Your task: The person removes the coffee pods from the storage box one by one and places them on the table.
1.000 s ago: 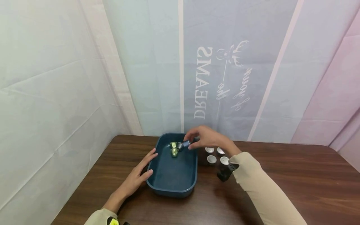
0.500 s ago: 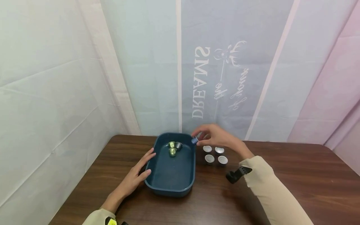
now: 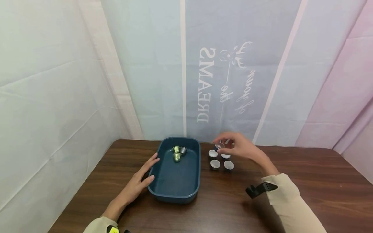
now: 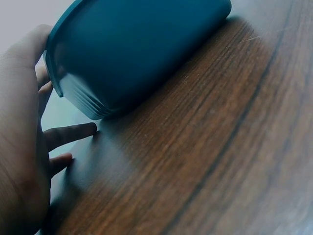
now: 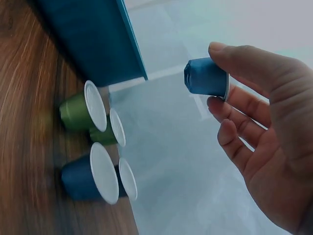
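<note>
My right hand (image 3: 240, 147) pinches a blue coffee capsule (image 5: 205, 77) between thumb and fingertips. It is held up over the table, behind the standing capsules, its foil lid tilted toward the head camera. Below it, green capsules (image 5: 76, 112) and blue capsules (image 5: 80, 178) stand lid-up in a small two-by-two group. A dark blue bin (image 3: 175, 184) lies to their left, with two yellow-green capsules (image 3: 176, 157) and a dark grey capsule (image 3: 183, 150) tipped over at its far end. My left hand (image 3: 135, 183) rests along the bin's left rim, fingers spread and fairly straight.
The brown wooden table (image 3: 279, 181) reaches back to a hanging fabric backdrop (image 3: 157, 81) with mirrored lettering. More white cloth (image 3: 52, 97) hangs on the left. A black strap with a camera (image 3: 260, 189) sits on my right wrist.
My right hand has carried the blue capsule out of the bin, rightward over its rim, to behind the standing capsules. My left hand has stayed at the bin's left rim.
</note>
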Motion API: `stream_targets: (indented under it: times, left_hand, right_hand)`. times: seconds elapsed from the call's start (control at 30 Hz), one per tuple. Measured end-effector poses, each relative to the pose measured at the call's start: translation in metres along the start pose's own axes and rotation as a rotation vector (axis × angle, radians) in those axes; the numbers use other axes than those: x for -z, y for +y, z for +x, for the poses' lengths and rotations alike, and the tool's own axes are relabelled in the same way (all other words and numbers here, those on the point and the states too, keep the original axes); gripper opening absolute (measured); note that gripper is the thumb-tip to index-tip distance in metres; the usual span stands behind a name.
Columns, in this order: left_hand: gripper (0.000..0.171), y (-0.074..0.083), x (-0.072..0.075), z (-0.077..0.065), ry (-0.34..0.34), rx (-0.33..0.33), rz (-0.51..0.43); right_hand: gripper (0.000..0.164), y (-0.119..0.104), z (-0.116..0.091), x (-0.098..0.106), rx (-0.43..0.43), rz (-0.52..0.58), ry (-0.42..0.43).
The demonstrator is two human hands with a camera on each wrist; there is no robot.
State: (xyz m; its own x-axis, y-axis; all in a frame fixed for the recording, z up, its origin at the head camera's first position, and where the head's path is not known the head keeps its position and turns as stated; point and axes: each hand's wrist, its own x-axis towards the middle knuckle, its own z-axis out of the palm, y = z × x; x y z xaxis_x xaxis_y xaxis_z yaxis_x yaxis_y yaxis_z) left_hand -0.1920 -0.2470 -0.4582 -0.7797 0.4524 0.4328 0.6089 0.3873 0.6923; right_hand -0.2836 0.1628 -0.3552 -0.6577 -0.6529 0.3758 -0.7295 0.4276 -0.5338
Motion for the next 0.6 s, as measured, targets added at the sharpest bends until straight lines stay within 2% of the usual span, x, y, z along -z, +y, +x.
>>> stream_targets:
  times: [0.27,0.6]
  left_hand:
    - [0.055,0.001,0.000,0.000,-0.009,0.014,-0.012]
    - [0.056,0.002,0.001,0.001,-0.010,0.007,-0.029]
  right_hand:
    - [0.031,0.017,-0.025,0.003,-0.090,0.021,0.107]
    - [0.035,0.032,-0.046,0.005,-0.308,0.100,0.204]
